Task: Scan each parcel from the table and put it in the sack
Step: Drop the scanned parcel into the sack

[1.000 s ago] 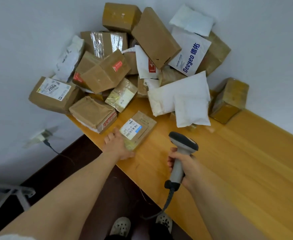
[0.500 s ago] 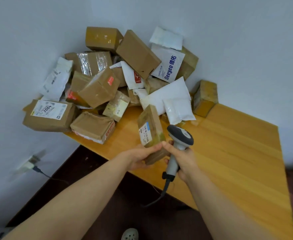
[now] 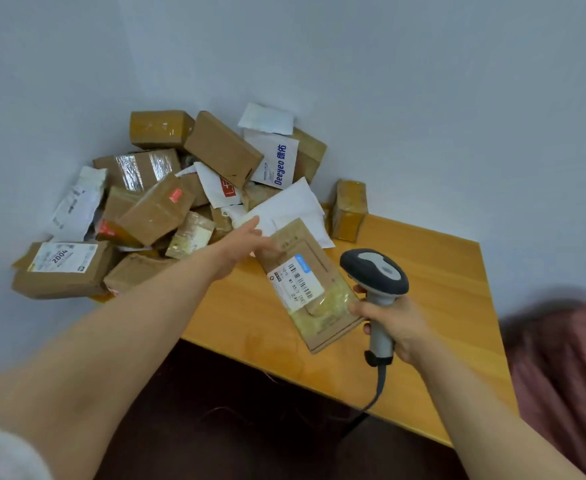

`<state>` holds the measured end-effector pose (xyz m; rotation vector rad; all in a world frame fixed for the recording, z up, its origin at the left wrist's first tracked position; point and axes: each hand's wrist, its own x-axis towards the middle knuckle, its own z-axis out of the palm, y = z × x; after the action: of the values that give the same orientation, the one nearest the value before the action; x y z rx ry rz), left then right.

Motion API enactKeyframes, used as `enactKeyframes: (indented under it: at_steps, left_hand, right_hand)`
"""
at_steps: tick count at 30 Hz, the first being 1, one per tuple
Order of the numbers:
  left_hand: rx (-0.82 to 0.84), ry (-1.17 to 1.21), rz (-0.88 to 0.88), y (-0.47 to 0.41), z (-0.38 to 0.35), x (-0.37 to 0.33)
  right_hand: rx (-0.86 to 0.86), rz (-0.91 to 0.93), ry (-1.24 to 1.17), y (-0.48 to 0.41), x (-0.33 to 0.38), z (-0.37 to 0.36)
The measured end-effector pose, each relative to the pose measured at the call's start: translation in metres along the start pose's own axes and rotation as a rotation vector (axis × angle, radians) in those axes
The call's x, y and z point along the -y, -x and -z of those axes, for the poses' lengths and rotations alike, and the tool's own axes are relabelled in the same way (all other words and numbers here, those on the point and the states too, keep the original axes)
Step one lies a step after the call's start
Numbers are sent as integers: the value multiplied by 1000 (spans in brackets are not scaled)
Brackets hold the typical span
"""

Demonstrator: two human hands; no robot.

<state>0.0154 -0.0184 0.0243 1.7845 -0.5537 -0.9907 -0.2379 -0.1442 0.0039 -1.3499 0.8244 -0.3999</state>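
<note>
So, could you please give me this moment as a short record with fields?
parcel: flat brown parcel, lifted and tilted over the table, barcode label facing the camera
left hand: at the parcel's upper end; grip unclear
right hand: grips the scanner by its handle, thumb at the parcel's lower corner
sack: pink sack at the right edge of view, blurred
pile: boxes and mailers heaped in the table's far corner, against the wall
</note>
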Motion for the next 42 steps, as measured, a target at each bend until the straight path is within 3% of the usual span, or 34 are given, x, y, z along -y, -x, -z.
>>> enactKeyframes:
  at_steps: [3, 5, 9, 12, 15, 18, 25, 42]
  left_hand:
    - [232, -122, 79, 11, -4, -30]
    - [261, -114, 75, 16, -6, -39]
    - [-9, 32, -4, 17, -14, -29]
    - [-127, 225, 16, 16, -29, -9]
    - [-128, 303, 13, 17, -41, 1]
    - [-126, 316, 12, 18, -45, 4]
    - [-156, 290, 8, 12, -40, 7]
    - [-143, 312, 32, -15, -35, 7]
  right_hand:
    - [43, 32, -34, 9, 3, 17]
    - [-28, 36, -79, 13, 4, 24]
    - [-283, 16, -86, 20, 4, 34]
    - [-151, 3, -83, 33, 7, 34]
    - [23, -14, -67, 45, 13, 26]
    - [84, -43, -42, 51, 18, 16]
    - [55, -113, 10, 55, 19, 11]
    - [2, -95, -18, 49, 13, -1]
